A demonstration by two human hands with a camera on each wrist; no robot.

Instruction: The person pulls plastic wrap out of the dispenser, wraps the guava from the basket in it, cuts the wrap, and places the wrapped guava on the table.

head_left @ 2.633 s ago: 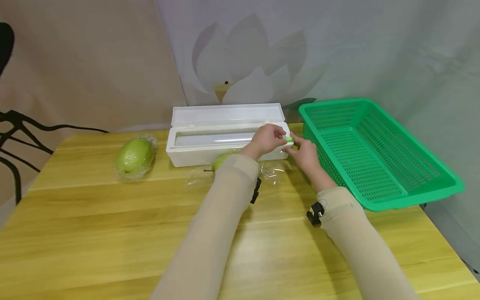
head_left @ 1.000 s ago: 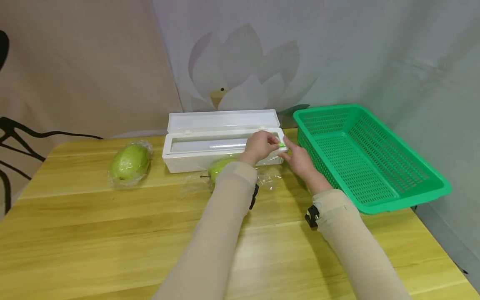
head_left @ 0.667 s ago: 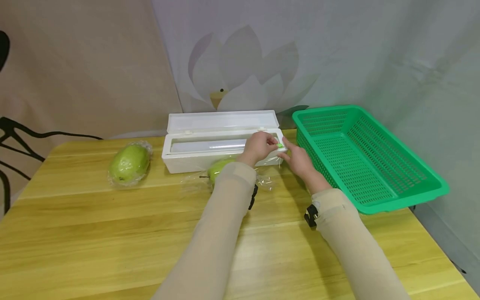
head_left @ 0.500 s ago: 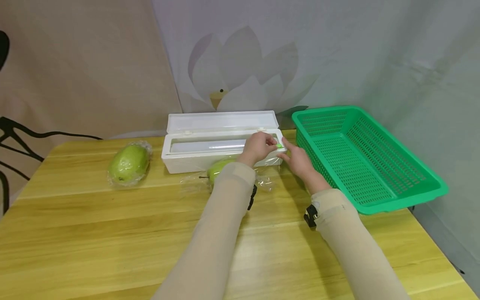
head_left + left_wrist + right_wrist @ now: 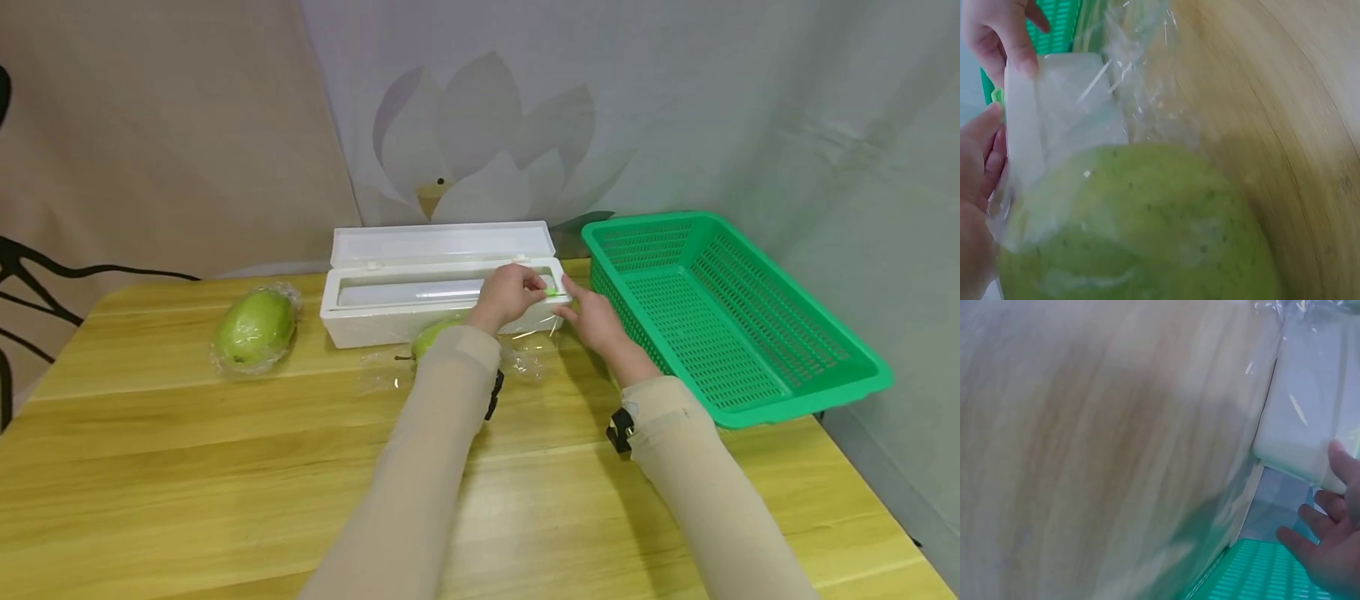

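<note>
A white cling film box (image 5: 375, 325) stands at the back of the table, lid up, with a film roll (image 5: 408, 293) inside. My left hand (image 5: 506, 293) pinches the small green slide cutter (image 5: 552, 292) near the box's right end. With thumb and forefinger my right hand (image 5: 596, 321) grips that same end; its thumb rests on the box wall (image 5: 1300, 412) in the right wrist view. Clear film (image 5: 1147, 81) hangs from the box over a green melon-like fruit (image 5: 1135, 219), which my left forearm partly hides in the head view.
A second green fruit (image 5: 257, 329), wrapped in film, lies at the table's left. Close by my right hand, a green plastic basket (image 5: 720, 333) stands at the right edge of the wooden table (image 5: 187, 483). A curtain hangs behind.
My left hand has slid the green cutter a little to the left along the box. The right hand keeps its grip on the box end. The head view has shifted slightly.
</note>
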